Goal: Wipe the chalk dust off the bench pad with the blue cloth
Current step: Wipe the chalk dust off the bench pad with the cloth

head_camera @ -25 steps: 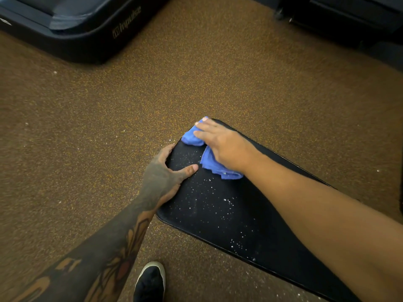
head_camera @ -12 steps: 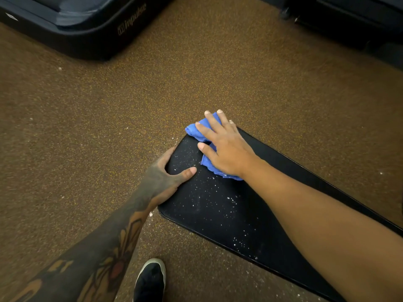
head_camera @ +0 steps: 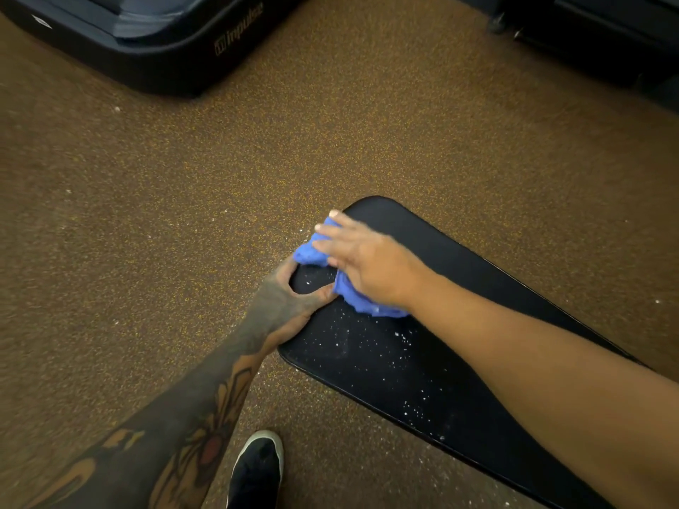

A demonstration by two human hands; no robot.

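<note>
A black bench pad (head_camera: 459, 295) runs from the middle of the view down to the lower right. White chalk specks (head_camera: 374, 343) dot its near-left part. The blue cloth (head_camera: 352, 295) lies bunched on the pad's left edge. My right hand (head_camera: 363, 259) presses flat on the cloth with its fingers straight. My left hand (head_camera: 283, 303) grips the pad's left edge, thumb on top and fingers curled over the side, right next to the cloth.
Brown speckled rubber floor (head_camera: 183, 214) surrounds the pad, with some chalk specks on it. A dark machine base (head_camera: 154, 38) stands at the top left, more dark equipment (head_camera: 606, 38) at the top right. A black shoe (head_camera: 257, 472) is at the bottom.
My right hand has slid the cloth left and back toward me across the pad's far end, up against the left hand. The left hand has kept its hold on the edge.
</note>
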